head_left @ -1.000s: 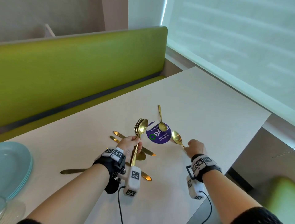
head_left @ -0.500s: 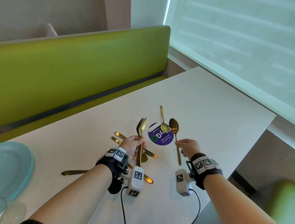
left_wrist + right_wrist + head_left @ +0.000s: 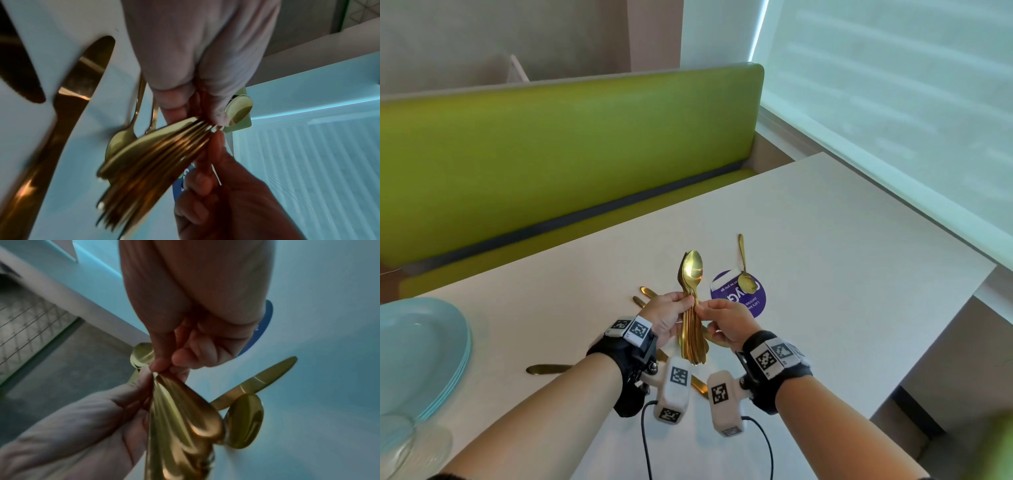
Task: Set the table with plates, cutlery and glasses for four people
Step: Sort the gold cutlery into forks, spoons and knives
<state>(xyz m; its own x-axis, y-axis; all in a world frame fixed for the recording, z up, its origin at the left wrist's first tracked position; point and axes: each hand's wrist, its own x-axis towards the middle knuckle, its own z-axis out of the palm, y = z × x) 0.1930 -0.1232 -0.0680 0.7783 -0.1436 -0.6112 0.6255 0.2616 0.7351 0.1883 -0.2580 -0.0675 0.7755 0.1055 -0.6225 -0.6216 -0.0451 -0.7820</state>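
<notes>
She's gathering the gold cutlery: the left hand point(image 3: 666, 317) has its grip clamped round a bundle point(image 3: 691, 308) of spoons and forks held upright above the desk point(image 3: 842, 274), and the right hand point(image 3: 726, 322) pinches the handles, seemingly tucking a spoon in. One spoon point(image 3: 744, 274) lies on a purple sticker point(image 3: 751, 301), and knives point(image 3: 549, 369) lie loose near her wrists. The plates point(image 3: 424, 346) sit stacked at the left edge. I'd say collecting comes first; next the right hand lets go and reaches for that spoon
</notes>
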